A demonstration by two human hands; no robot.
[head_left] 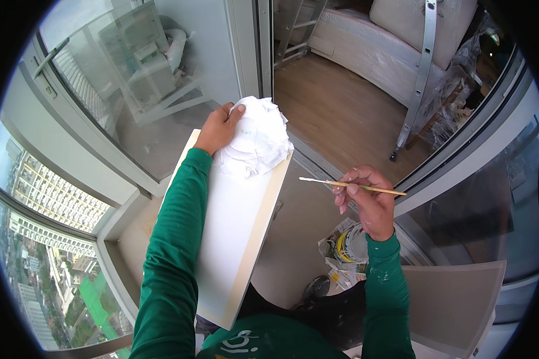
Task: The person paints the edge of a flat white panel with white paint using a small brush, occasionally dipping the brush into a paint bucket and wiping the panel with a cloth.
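Observation:
My left hand (pixel 220 127) is closed on the rim of a round white lump with ragged, layered edges (pixel 254 140); whether it is a wad of cloth or a paint-caked dish I cannot tell. It lies over the upper end of a long white board (pixel 227 230) with a cream strip along its side, which slants down towards my lap. Apart from the board, on the right, my right hand (pixel 368 200) pinches a thin paintbrush (pixel 324 181) by its wooden handle. White paint coats the brush tip, which points left towards the lump.
A paint bucket (pixel 352 244) stands on paper by my right forearm. A flat grey panel (pixel 455 305) is at the lower right. Beyond the sliding-door track (pixel 323 170) are a ladder leg (pixel 418 90) and a plastic-wrapped mattress (pixel 365 51). Windows (pixel 60 191) flank the left.

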